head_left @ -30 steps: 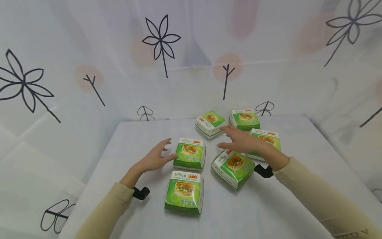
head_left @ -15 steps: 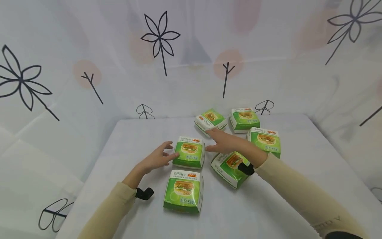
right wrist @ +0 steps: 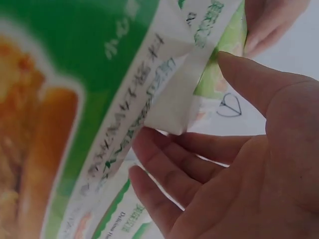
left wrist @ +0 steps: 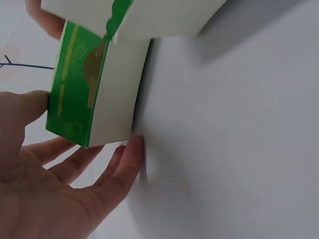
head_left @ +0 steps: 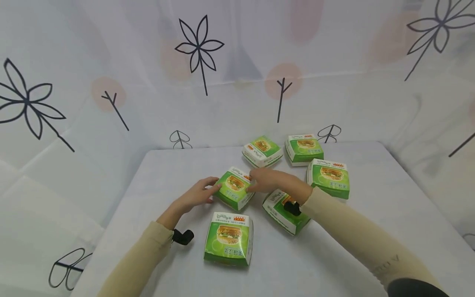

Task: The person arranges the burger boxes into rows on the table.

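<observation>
In the head view a green-and-white burger box (head_left: 234,187) sits turned at an angle between both hands. My left hand (head_left: 196,194) grips its left side, thumb on the upper edge; in the left wrist view the fingers curl at the corner of that burger box (left wrist: 99,94). My right hand (head_left: 272,180) holds the opposite side, hiding part of it. The right wrist view shows the right thumb and fingers (right wrist: 254,79) around its edge. Just in front lies another burger box (head_left: 228,239). A slanted burger box (head_left: 283,216) lies partly under the right wrist.
Two burger boxes stand at the back, one tilted burger box (head_left: 262,151) and one straighter burger box (head_left: 305,149). Another burger box (head_left: 329,177) lies right of the right hand. All are on a white-covered table (head_left: 315,268) before a patterned cloth backdrop (head_left: 237,115).
My right hand has moved left and closed on the middle box's right side. The left hand has taken hold of its left side. The box has turned from straight to slanted.
</observation>
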Demonstrator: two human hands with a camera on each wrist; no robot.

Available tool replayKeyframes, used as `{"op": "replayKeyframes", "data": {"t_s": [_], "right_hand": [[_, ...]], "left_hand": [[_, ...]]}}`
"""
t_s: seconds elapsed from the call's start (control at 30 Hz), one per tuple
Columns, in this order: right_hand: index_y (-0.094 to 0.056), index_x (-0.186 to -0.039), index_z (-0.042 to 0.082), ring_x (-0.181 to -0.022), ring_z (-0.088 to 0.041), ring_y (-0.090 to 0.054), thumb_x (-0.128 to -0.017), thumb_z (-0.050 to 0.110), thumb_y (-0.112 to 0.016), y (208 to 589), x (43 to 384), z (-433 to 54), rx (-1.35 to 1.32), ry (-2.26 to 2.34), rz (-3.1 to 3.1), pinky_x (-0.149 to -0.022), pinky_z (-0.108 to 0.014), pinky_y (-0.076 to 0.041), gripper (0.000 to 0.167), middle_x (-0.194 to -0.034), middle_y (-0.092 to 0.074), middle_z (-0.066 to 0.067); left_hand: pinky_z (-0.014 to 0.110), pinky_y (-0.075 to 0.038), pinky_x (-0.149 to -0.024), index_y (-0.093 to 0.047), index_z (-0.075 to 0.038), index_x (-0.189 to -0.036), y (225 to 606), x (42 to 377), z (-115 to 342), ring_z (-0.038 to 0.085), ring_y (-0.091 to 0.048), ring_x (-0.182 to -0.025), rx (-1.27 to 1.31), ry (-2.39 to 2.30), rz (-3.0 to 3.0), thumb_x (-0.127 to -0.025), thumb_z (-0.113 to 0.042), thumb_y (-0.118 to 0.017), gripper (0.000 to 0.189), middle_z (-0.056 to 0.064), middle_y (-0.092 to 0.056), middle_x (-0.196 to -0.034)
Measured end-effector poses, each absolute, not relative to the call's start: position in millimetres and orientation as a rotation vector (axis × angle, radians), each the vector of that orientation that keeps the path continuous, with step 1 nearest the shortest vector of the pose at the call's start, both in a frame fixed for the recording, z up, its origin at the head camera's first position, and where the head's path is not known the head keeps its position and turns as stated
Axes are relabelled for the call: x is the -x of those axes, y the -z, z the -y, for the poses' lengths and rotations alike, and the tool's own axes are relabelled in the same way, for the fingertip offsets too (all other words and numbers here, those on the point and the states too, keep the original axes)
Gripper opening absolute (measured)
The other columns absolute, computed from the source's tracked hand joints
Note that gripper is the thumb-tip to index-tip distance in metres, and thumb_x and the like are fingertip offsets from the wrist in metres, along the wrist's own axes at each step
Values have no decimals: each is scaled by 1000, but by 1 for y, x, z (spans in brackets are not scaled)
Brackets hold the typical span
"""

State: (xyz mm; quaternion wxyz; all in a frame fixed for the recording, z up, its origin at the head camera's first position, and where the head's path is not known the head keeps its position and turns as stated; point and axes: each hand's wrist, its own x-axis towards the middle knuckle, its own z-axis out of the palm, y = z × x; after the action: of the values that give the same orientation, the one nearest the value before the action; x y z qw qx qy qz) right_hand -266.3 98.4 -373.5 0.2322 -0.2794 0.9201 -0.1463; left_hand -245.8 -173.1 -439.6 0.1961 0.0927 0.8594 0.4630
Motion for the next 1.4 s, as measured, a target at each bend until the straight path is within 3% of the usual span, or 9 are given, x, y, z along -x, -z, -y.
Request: {"op": "replayKeyframes", "data": {"t_s": [0.27,0.53,0.6,0.77,1.03,1.1,1.2,1.3,1.4], "right_hand": [[-62,-109,3,-89,-21,-58,-99,38,-68,376,262,-95,663,355,-2509,-80,-36,-53,37,-99,-62,-7],[-54,-132,-7,-119,-34,-60,-103,35,-61,364,268,-108,734,384,-2534,-98,-45,-53,51,-125,-63,-20],[-55,-131,-8,-115,-33,-62,-104,33,-60,363,271,-107,748,400,-2537,-94,-43,-54,49,-122,-63,-20],[-58,-108,-1,-83,-21,-56,-103,27,-62,366,271,-100,721,442,-2527,-69,-31,-47,29,-96,-61,-11],[-61,-103,2,-79,-20,-57,-102,32,-64,367,261,-93,630,461,-2535,-68,-31,-50,30,-91,-63,-9],[-61,-113,-1,-87,-22,-60,-102,33,-63,365,261,-95,635,443,-2554,-75,-34,-52,36,-100,-65,-12],[-53,-135,-10,-115,-32,-61,-104,33,-60,362,266,-97,669,410,-2578,-96,-43,-53,53,-126,-62,-23],[-37,-150,-13,-141,-41,-44,-106,32,-56,361,274,-98,724,382,-2594,-117,-49,-38,65,-151,-46,-29],[-31,-154,-10,-149,-41,-33,-106,31,-56,361,281,-97,751,394,-2581,-123,-50,-28,68,-159,-37,-27]], "left_hand": [[41,-58,-93,-49,-9,-150,436,258,178,32,-54,-132,-275,-1327,-2403,-108,-40,-52,52,15,-48,-153],[40,-59,-90,-45,-9,-152,436,248,181,38,-54,-132,-212,-1363,-2457,-105,-41,-58,58,20,-49,-149],[40,-59,-92,-45,-9,-151,435,247,178,39,-53,-132,-198,-1384,-2440,-105,-39,-59,57,21,-47,-150],[46,-54,-101,-44,-6,-150,437,254,170,38,-59,-126,-222,-1398,-2404,-107,-35,-55,53,25,-44,-150],[42,-56,-99,-44,-8,-150,434,270,168,35,-60,-125,-301,-1367,-2410,-109,-35,-51,50,22,-44,-151],[39,-57,-97,-41,-8,-153,432,269,169,35,-58,-127,-297,-1336,-2429,-109,-38,-51,54,22,-44,-151],[41,-57,-96,-32,-8,-158,430,262,171,34,-60,-124,-226,-1281,-2445,-107,-43,-53,65,21,-42,-153],[51,-52,-103,-21,-9,-162,429,255,172,31,-66,-116,-155,-1216,-2430,-103,-50,-57,80,19,-39,-156],[58,-45,-108,-12,-10,-164,431,251,171,28,-70,-107,-131,-1181,-2390,-99,-55,-62,94,18,-38,-158]]}}
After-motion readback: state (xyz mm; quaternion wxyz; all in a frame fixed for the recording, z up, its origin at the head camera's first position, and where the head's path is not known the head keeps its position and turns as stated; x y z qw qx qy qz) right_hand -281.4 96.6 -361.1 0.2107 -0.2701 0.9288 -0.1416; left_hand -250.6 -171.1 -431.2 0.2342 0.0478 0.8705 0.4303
